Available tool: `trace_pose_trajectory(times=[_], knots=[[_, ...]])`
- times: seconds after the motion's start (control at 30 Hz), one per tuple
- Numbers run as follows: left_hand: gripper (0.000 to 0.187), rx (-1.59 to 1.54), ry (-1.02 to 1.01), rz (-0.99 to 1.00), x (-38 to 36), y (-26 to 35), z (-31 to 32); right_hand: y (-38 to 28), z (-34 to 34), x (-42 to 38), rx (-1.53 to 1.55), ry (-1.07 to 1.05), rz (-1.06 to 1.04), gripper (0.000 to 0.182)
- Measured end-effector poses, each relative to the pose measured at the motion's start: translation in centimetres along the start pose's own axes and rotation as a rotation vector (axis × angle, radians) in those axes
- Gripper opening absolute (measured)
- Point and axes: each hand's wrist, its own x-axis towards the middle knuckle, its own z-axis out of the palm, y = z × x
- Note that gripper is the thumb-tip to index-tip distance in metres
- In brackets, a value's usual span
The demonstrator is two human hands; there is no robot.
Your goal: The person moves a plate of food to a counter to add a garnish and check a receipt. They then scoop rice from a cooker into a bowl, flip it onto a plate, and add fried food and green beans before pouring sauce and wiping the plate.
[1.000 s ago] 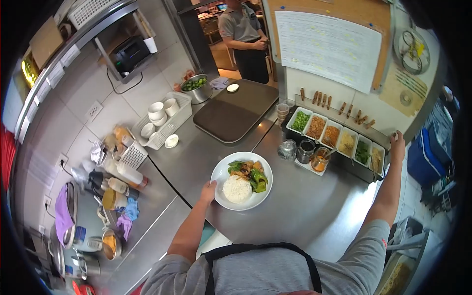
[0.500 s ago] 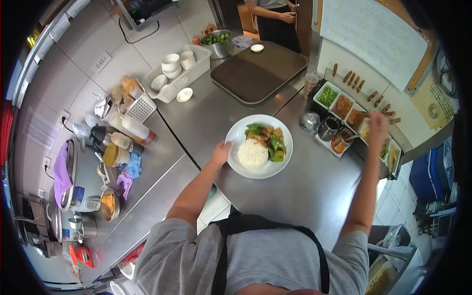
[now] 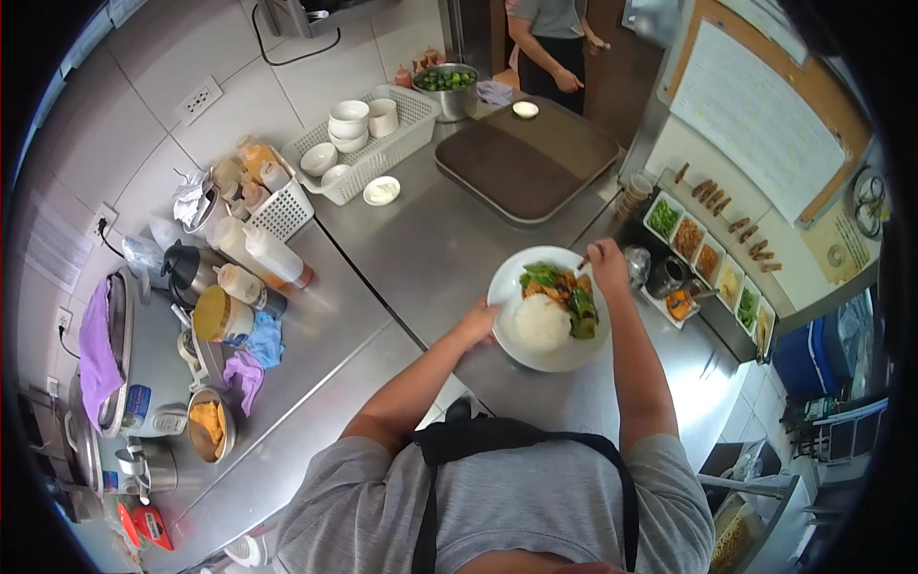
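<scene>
A white plate (image 3: 516,354) sits over the steel counter in front of me. On it are a mound of white rice (image 3: 541,322) and a cooked dish with green peppers (image 3: 581,311) and brown pieces. My left hand (image 3: 478,320) grips the plate's left rim, thumb on top. Above the plate's upper right edge, my right hand (image 3: 606,263) is closed with fingers pinched on a small thin utensil (image 3: 582,262), whose tip is over the food. Its exact kind is too small to make out.
To the right stands a row of garnish containers (image 3: 708,260), with a metal cup (image 3: 666,277) beside them. A brown tray (image 3: 526,163) lies at the back. Bowls in a white basket (image 3: 413,134) and squeeze bottles (image 3: 277,253) are on the left. Another person (image 3: 550,48) stands beyond.
My right hand has come left from the garnish containers to the plate's upper right edge. The view has shifted, and the plate now appears farther right, still held by my left hand.
</scene>
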Motion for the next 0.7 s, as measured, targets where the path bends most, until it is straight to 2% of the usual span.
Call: trace_pose_trajectory(times=[0.07,0.1,0.2,0.23,0.27,0.3,0.33,0.37,0.43,0.47,0.57,0.63,0.7], knots=[[0.038,-0.035,-0.06,-0.024,-0.5,0.7,-0.4,0.5,-0.8,-0.4,0.115,-0.05,0.076,0.026],[0.038,-0.072,-0.089,-0.023,-0.5,0.6,-0.4,1.6,-0.9,-0.8,0.203,0.046,0.129,0.028],[0.037,-0.076,0.064,0.266,1.8,-2.7,-0.5,2.9,-2.8,-3.7,0.576,0.255,0.371,0.026],[0.036,-0.034,0.141,0.358,3.2,-3.1,-1.0,4.3,-2.7,-5.3,0.539,0.326,0.472,0.026],[0.036,-0.103,0.109,0.3,3.4,-1.1,-1.8,6.7,-2.1,-7.5,0.406,0.314,0.542,0.025],[0.036,-0.171,0.076,0.231,2.5,1.7,-2.9,4.1,-2.2,-9.8,0.465,0.28,0.631,0.023],[0.036,-0.236,0.047,0.157,2.5,3.7,-3.9,3.8,-1.8,-11.6,-0.161,0.321,0.291,0.02],[0.034,-0.245,0.081,0.105,4.0,5.0,-4.7,2.5,-1.8,-12.6,-0.288,0.251,0.176,0.015],[0.032,-0.316,0.121,0.138,6.8,8.4,-5.5,1.0,-2.0,-11.9,-0.35,0.161,0.148,0.011],[0.031,-0.305,0.066,0.168,10.5,8.5,-6.0,0.7,-2.0,-11.9,-0.381,0.104,0.14,0.008],[0.031,-0.317,0.139,0.333,16.6,12.3,-5.3,0.4,-1.7,-11.5,-0.391,0.13,0.224,0.011],[0.033,-0.302,0.237,0.324,20.2,14.5,-4.4,0.1,-1.6,-11.1,-0.403,0.124,0.242,0.011],[0.032,-0.391,0.253,0.231,22.9,15.3,-4.2,0.3,-1.7,-11.1,-0.41,0.116,0.245,0.011]])
